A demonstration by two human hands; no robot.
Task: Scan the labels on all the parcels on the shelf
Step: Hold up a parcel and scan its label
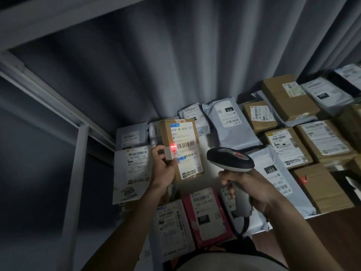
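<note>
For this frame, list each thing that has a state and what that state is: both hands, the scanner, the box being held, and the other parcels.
left hand: grips the lifted cardboard box by its left edge.
right hand: grips the scanner's handle.
scanner: on, aimed at the box.
cardboard box: held up, label facing the camera, red scan light at the barcode's left end.
other parcels: lying on the shelf, labels up.

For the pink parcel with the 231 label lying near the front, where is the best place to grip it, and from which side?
Probably its near short edge, approached from the front. The pink parcel lies flat with its label up; a white-labelled parcel crowds its left side, and the scanner with the right hand covers its right.
</note>
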